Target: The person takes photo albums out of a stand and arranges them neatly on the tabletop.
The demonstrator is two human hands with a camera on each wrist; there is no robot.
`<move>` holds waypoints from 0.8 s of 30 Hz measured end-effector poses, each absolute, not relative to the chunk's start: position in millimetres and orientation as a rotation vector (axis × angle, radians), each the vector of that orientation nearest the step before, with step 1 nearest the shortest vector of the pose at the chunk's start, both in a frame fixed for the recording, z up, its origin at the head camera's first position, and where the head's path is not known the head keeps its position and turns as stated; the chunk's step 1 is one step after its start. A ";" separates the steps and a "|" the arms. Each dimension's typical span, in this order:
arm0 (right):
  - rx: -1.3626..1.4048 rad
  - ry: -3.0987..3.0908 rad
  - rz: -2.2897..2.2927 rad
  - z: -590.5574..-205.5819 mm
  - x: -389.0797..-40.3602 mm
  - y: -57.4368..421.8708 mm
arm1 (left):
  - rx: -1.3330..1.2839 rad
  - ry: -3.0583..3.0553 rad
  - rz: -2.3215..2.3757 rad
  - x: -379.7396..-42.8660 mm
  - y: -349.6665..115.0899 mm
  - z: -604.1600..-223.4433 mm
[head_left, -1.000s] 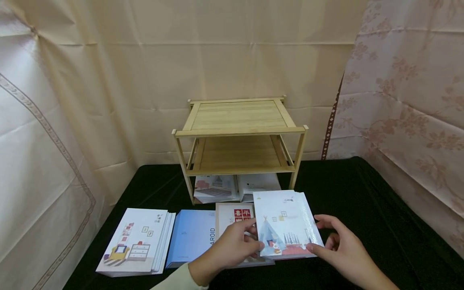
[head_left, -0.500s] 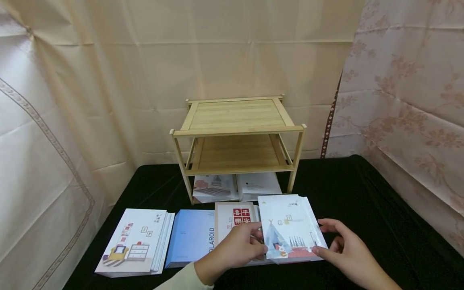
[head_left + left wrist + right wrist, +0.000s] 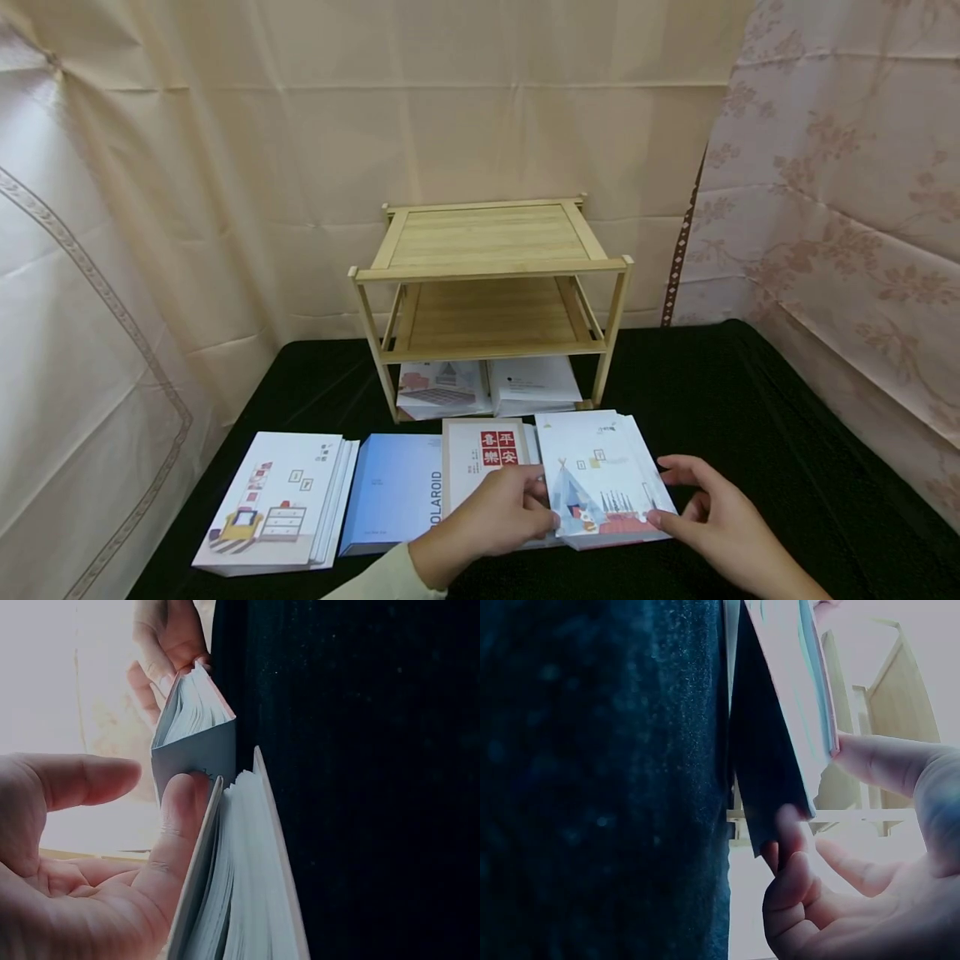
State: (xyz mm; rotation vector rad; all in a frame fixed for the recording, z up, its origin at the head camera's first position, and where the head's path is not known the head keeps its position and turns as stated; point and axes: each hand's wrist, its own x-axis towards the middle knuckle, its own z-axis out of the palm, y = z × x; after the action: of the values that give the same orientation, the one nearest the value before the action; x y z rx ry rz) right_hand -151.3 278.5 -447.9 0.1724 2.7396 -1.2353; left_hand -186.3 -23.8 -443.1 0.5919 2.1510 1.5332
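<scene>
In the head view a white book (image 3: pixel 603 475) with a tent picture lies at the right end of the row, overlapping nothing I can make out. My right hand (image 3: pixel 712 525) pinches its right edge, thumb on the cover and fingers (image 3: pixel 787 892) underneath. That edge is raised off the cloth, as the right wrist view shows. At the book's left side is my left hand (image 3: pixel 498 517); its thumb (image 3: pixel 180 806) touches the spine, while the index finger (image 3: pixel 97 780) stands apart. Under the left hand lies a book with red squares (image 3: pixel 487 442), partly hidden.
A blue book (image 3: pixel 397 487) and a white stack with an armchair picture (image 3: pixel 270 500) lie to the left on dark cloth (image 3: pixel 712 392). Behind stands a wooden rack (image 3: pixel 491 271), with white books (image 3: pixel 442 387) on its lowest level. Curtains (image 3: pixel 480 125) enclose the table.
The tent book has moved right and towards me, and lower. My left thumb has shifted from its cover to its side. The right hand keeps its pinch, moving slightly right.
</scene>
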 end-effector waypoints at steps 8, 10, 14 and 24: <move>0.190 2.729 -1.174 -449.1 -154.1 278.9 | 0.617 2.157 1.507 -186.9 -24.0 -443.6; 0.193 2.728 -1.141 -449.6 -155.3 278.4 | 0.622 2.161 1.502 -186.9 -24.0 -443.6; 0.187 2.745 -1.066 -451.2 -157.9 276.9 | 0.628 2.182 1.487 -186.8 -24.4 -443.7; 0.168 2.741 -0.969 -452.5 -162.0 275.3 | 0.616 2.242 1.424 -188.4 -24.9 -443.4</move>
State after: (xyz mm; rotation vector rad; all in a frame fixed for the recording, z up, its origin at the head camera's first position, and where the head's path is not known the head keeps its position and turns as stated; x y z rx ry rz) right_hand -162.0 275.3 -452.5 0.1677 2.7414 -0.9694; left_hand -188.4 -24.9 -443.4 0.6161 2.2416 1.4239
